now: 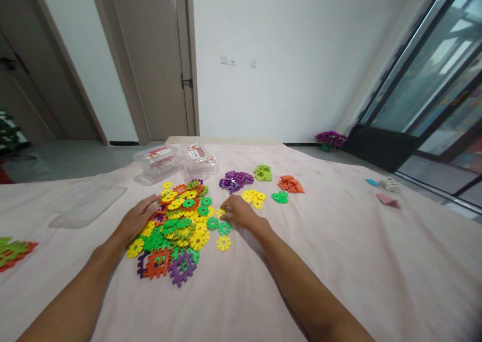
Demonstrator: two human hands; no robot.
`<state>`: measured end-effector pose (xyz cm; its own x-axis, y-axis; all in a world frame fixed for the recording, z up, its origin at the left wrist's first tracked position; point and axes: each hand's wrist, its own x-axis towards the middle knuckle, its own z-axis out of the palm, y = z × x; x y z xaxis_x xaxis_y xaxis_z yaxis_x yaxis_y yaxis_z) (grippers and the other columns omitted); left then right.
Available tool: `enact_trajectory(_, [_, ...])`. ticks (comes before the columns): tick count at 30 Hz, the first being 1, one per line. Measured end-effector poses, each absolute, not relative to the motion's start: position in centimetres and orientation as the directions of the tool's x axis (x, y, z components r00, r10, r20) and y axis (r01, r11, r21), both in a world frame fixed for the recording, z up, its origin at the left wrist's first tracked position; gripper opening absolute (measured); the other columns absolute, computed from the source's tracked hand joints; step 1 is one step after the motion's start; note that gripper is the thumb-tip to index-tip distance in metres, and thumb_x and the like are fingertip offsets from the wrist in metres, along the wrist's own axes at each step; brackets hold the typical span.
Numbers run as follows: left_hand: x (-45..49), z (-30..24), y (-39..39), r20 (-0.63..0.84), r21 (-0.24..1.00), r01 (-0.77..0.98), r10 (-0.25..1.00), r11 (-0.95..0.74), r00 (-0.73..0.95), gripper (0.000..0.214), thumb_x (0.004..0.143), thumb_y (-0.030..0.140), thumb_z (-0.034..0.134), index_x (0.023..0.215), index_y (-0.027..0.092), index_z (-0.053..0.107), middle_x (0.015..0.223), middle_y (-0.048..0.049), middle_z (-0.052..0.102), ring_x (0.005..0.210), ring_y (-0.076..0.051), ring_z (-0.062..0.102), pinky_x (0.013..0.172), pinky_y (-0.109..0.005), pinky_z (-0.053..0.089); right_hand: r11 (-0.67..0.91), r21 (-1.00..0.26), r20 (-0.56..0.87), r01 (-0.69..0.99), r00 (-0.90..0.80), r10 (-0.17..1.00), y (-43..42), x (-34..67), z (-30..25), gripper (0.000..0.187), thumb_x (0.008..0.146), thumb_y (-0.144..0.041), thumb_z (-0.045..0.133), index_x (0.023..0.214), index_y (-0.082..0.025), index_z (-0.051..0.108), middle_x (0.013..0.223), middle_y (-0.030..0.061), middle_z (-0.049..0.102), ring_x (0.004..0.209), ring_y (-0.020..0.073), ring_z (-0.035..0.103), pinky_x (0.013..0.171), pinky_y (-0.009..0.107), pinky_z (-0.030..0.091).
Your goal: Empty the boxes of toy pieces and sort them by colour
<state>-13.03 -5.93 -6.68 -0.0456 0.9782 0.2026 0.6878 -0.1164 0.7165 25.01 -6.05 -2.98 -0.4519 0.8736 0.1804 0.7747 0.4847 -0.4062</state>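
Low passage is blocked left of centre by heaped multicoloured flat plastic pieces (pixel 177 225), with clear plastic boxes (pixel 201 167) standing behind them — only a narrow strip separates that heap from the small purple plastic pile (pixel 238 180). Pale pink cloth (pixel 376 261) lies open across the lower right.

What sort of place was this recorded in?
Probably a room in a home: there is a taupe door with a dark lever handle, a wide pale-pink cloth, and a potted plant with purple flowers near dark-framed glass panels.
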Motion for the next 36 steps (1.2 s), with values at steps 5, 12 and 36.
enact_trajectory(5, [-13.4,-6.7,-8.9,0.231,0.764,0.644,0.953,-0.052,-0.196,0.060,0.092,0.058,0.045,0.135,0.021,0.064,0.148,-0.0096,0.057,0.139,-0.027,0.050,0.119,-0.041,0.034,0.346,-0.642,0.242,0.684,-0.247,0.938,-6.3,25.1,-4.5,0.016,0.079,-0.026,0.075,0.091,-0.019,0.067,0.083,-0.0013,0.066,0.075,0.0139,0.056,0.068,0.024,0.038])
enact_trajectory(12, [-13.3,-6.7,-8.5,0.261,0.608,0.788,0.961,-0.092,-0.089,0.057,0.090,0.057,0.043,0.124,0.021,0.071,0.143,-0.0100,0.061,0.134,-0.029,0.055,0.117,-0.042,0.037,0.230,-0.739,0.364,0.633,0.087,0.927,-5.4,27.7,-4.4,0.012,0.088,-0.028,0.057,0.094,-0.020,0.064,0.088,0.0010,0.068,0.079,0.0162,0.059,0.077,0.027,0.044])
enact_trajectory(36, [-13.4,-7.1,-8.0,0.276,0.573,0.805,0.961,-0.154,-0.013,0.051,0.091,0.051,0.042,0.117,0.021,0.074,0.133,-0.0087,0.068,0.126,-0.026,0.060,0.111,-0.038,0.043,0.611,-0.271,0.280,0.744,-0.546,0.790,-7.6,22.3,-3.8,0.029,0.089,-0.014,0.057,0.108,-0.026,0.076,0.118,0.0038,0.071,0.109,0.0219,0.060,0.094,0.032,0.042])
